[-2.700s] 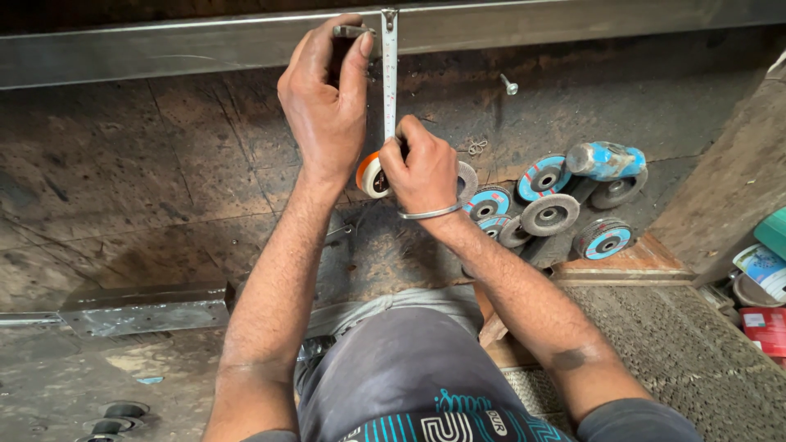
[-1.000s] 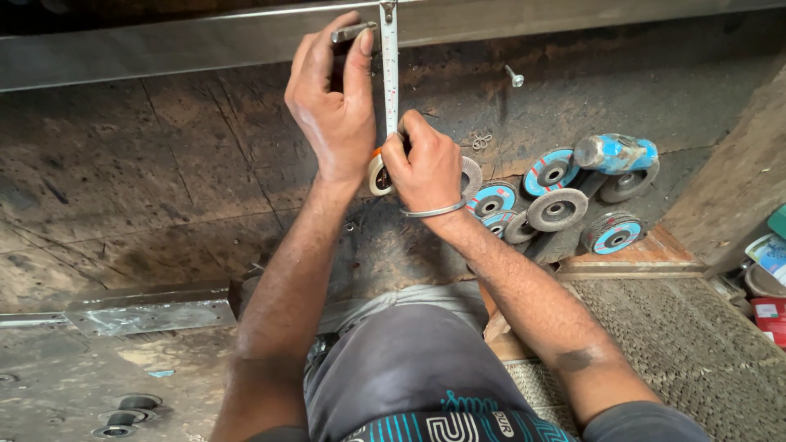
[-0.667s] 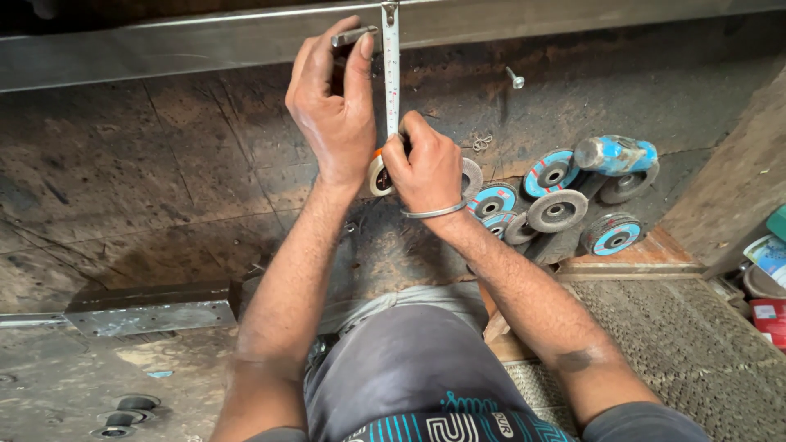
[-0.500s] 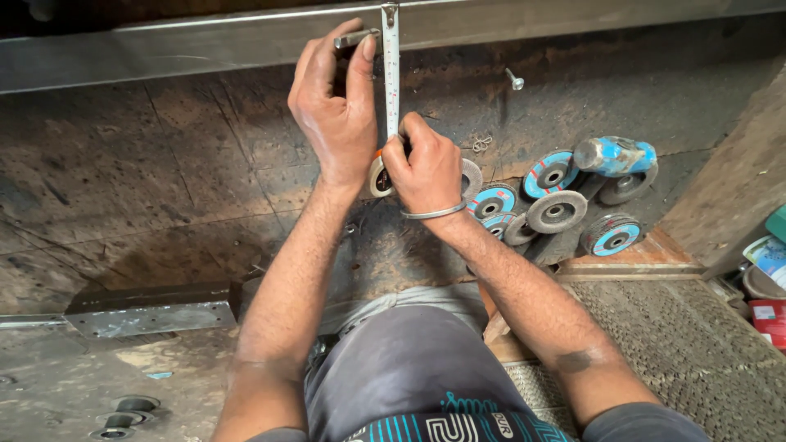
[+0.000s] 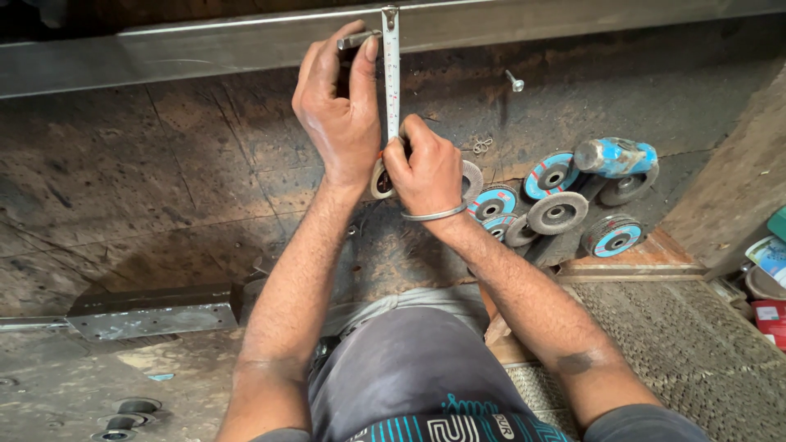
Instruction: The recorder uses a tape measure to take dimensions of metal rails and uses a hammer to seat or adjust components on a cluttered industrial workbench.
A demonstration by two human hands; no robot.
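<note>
Nearest, a steel block [image 5: 151,309] lies on the grimy floor [image 5: 123,180] by the person's knee. Further out, the right hand [image 5: 426,168] is closed around the tape case [image 5: 380,178], apparently to hold the tape [image 5: 392,74] taut as it runs away to hook over the far edge of the steel bar [image 5: 205,49]. The left hand [image 5: 337,115] pinches a marker [image 5: 357,39] at the bar beside the tape, seemingly placed to mark against it. Right of the hands lie grinding discs [image 5: 557,211] and a blue hammer [image 5: 614,157].
</note>
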